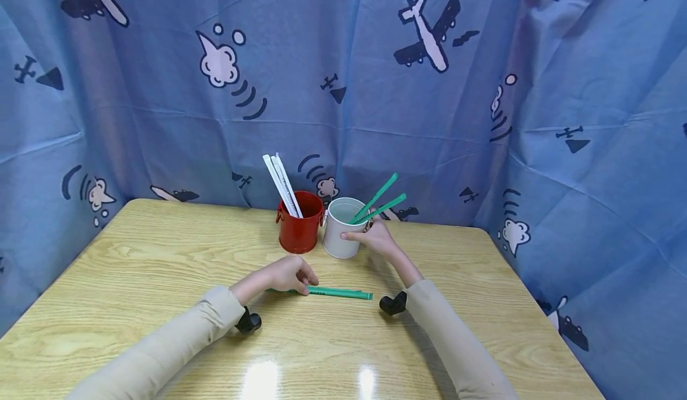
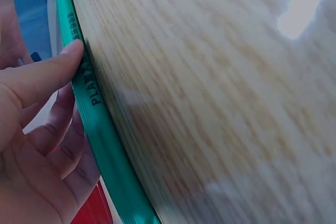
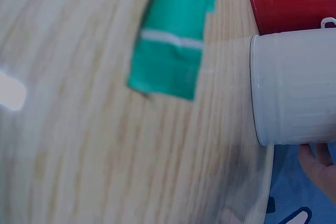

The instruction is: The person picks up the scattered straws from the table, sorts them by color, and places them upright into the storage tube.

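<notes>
My left hand point(image 1: 287, 273) is low over the table, thumb and fingers at a green wrapped straw point(image 1: 340, 293). In the left wrist view the thumb presses the printed wrapper of this straw point(image 2: 100, 114), with curled fingers on its other side. A second green edge shows beside it, so more than one straw may lie there. My right hand point(image 1: 380, 239) holds the right side of a white bucket point(image 1: 339, 242), its thumb across the front and the other fingers mostly hidden. Two green wrapped straws point(image 1: 378, 194) lean out of that bucket to the right.
Left of the white bucket stands a red bucket point(image 1: 298, 233) with several white wrapped straws point(image 1: 283, 182) leaning left. Both are near the back edge of the wooden table point(image 1: 161, 257). A blue curtain point(image 1: 300, 78) with printed planes hangs behind and at the sides.
</notes>
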Demonstrator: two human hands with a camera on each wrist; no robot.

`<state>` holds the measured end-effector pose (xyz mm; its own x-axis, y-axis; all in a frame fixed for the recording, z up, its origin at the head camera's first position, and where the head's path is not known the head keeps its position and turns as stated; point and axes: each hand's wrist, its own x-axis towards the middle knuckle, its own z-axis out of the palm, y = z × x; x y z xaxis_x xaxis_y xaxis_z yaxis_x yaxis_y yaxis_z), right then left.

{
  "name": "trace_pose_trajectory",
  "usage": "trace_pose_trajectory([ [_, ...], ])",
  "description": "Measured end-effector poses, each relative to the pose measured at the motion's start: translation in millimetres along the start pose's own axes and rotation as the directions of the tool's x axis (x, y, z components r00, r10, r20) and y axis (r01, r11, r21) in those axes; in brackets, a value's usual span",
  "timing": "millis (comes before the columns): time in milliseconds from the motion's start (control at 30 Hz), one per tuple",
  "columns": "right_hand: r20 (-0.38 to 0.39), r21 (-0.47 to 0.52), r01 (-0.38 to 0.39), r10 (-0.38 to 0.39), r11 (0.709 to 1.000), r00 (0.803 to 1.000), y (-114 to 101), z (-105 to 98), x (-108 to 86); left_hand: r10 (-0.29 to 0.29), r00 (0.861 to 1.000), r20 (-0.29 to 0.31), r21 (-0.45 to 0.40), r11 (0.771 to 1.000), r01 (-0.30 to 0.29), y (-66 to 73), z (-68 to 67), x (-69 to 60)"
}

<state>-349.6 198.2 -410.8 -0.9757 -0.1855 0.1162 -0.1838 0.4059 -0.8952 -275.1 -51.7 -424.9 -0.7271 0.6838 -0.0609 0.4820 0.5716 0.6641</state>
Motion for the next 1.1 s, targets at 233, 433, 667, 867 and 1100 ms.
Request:
trace_pose_trajectory([
  [233, 0.034, 0.041, 0.014, -0.016, 0.999, 0.999, -10.2, -1.4, -4.0, 0.033, 0.999, -0.020, 0.052, 0.998, -0.032, 2.1, 2.5, 1.0],
  [433, 0.008, 0.016, 0.045, -0.045, 0.999, 0.999, -4.0, -0.1, -3.4, 0.057, 0.998, -0.022, 0.026, 0.998, -0.056, 1.2, 2.1, 1.6],
  [667, -0.001, 0.011, 0.071, -0.071, 0.997, 0.997, 1.8, 0.1, -1.2, 0.030, 0.999, -0.012, -0.026, 0.999, -0.031, -0.4, 0.2, 3.0],
  [867, 0.006, 0.013, 0.041, -0.041, 0.999, 0.999, 0.9, -1.0, -0.9, 0.030, 0.999, -0.017, -0.032, 0.999, -0.031, 0.4, -3.9, 2.9],
  [1100, 0.035, 0.021, 0.029, -0.030, 0.999, 0.999, -13.5, -3.9, -8.5, 0.043, 0.997, -0.057, 0.001, 0.999, -0.043, 1.5, -11.4, 0.1],
])
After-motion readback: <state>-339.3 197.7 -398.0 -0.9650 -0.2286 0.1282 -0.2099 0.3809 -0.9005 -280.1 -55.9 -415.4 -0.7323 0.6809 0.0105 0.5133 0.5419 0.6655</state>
